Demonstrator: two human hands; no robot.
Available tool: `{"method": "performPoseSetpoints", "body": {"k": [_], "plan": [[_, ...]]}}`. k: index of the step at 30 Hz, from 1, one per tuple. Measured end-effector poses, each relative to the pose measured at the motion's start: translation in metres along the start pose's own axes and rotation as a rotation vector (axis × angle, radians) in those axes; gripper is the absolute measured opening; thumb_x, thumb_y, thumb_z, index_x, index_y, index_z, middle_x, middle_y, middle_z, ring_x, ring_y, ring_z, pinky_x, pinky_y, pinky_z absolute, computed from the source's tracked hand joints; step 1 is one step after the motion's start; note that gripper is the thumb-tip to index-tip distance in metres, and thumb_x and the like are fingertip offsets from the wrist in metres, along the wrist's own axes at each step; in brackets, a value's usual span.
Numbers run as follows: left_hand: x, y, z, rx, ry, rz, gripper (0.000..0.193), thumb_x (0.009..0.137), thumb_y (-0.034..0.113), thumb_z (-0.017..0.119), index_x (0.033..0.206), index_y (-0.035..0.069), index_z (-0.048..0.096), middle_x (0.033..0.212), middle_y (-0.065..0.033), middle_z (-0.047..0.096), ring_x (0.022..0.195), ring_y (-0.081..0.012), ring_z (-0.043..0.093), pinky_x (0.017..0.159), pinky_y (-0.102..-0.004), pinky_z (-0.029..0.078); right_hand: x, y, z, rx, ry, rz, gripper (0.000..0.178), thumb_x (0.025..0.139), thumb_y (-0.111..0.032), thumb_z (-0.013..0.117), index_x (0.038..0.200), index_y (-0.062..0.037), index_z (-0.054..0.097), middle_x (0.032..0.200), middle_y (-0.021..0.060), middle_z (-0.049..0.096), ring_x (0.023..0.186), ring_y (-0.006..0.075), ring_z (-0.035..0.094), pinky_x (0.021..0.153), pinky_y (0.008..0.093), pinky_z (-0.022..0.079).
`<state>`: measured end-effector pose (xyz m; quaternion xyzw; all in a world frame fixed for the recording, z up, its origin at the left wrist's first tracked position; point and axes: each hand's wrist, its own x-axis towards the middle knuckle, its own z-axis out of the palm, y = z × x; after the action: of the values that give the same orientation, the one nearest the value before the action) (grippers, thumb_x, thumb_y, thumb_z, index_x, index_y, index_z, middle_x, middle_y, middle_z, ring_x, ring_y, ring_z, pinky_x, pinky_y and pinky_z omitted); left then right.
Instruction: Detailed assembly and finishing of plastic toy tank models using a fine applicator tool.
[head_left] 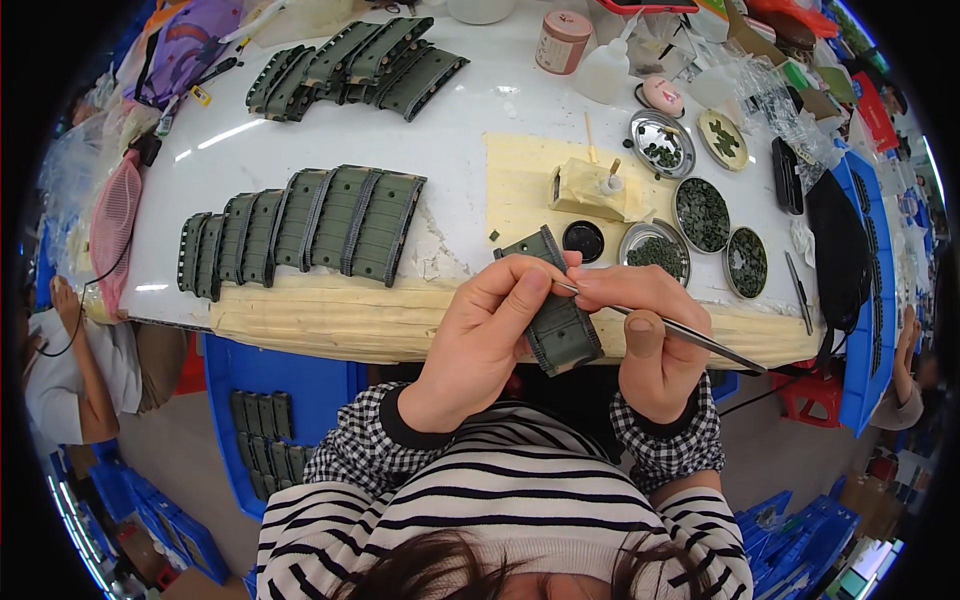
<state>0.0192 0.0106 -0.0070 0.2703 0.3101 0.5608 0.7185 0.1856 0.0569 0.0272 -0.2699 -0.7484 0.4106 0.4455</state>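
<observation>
My left hand (480, 325) is closed around a dark green, slightly curved, ridged panel (563, 338), held tilted above the table's front edge. Metal tweezers (705, 342) lie in my right hand (660, 325), their tip reaching the left thumb and forefinger over the panel. Whether the tip grips a small piece is too fine to see. A brown cover sits on one right fingertip. Beyond the hands are a black round cap (583, 241) and a tape-wrapped block with a small bottle (600, 188). Round tins (703, 214) of small green pieces stand to the right.
Similar green panels lie in a row (300, 228) at left and in a pile (355, 65) farther back. A padded cream strip (320, 320) lines the front edge. Second tweezers (800, 292) rest at right. Blue trays (225, 400) flank the table; people sit at both sides.
</observation>
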Motion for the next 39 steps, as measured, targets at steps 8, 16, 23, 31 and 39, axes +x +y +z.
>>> {"method": "performPoseSetpoints", "body": {"k": [8,16,23,31,39], "plan": [[-0.001,0.002,0.001,0.059,0.020,0.000,0.029,0.103,0.027,0.039,0.123,0.009,0.048,0.136,-0.0147,0.046,0.105,-0.0217,0.060,0.074,-0.0363,0.058,-0.002,0.007,0.004,0.075,0.088,0.009,0.024,0.098,-0.015,0.051,0.098,0.0040,0.066,0.090,0.0138,0.067,0.081,0.0214,0.064,0.081,0.0321,0.051],[-0.006,0.027,-0.003,-0.036,0.037,0.161,0.068,0.101,0.011,0.036,0.151,0.027,-0.007,0.143,-0.0284,0.033,0.126,-0.0412,0.047,0.095,-0.0484,0.050,0.004,0.035,-0.010,-0.369,0.137,0.098,0.019,0.095,-0.012,0.054,0.092,-0.0005,0.069,0.075,0.0078,0.065,0.074,0.0197,0.055,0.067,0.0310,0.043],[-0.005,0.024,-0.020,-0.163,0.064,0.165,0.064,0.098,0.021,0.050,0.150,0.015,0.012,0.142,-0.0216,0.037,0.129,-0.0391,0.043,0.098,-0.0467,0.050,0.007,0.037,-0.005,-0.477,0.124,0.045,0.011,0.089,-0.011,0.062,0.090,-0.0029,0.070,0.079,0.0061,0.067,0.073,0.0231,0.051,0.066,0.0324,0.043],[-0.004,0.027,-0.013,-0.217,0.160,0.160,0.051,0.101,0.017,0.040,0.147,0.010,0.020,0.138,-0.0208,0.040,0.132,-0.0375,0.040,0.104,-0.0431,0.047,0.006,0.034,-0.008,-0.451,0.152,0.022,0.012,0.090,-0.010,0.060,0.091,-0.0035,0.070,0.081,0.0055,0.068,0.075,0.0222,0.051,0.069,0.0328,0.043],[-0.001,0.024,-0.010,-0.316,0.216,0.137,0.043,0.102,0.014,0.036,0.144,0.009,0.026,0.137,-0.0213,0.041,0.132,-0.0377,0.039,0.104,-0.0408,0.047,0.002,0.004,-0.006,-0.206,0.047,-0.134,0.021,0.094,-0.014,0.055,0.096,0.0025,0.068,0.086,0.0109,0.068,0.085,0.0246,0.060,0.078,0.0351,0.047]]}}
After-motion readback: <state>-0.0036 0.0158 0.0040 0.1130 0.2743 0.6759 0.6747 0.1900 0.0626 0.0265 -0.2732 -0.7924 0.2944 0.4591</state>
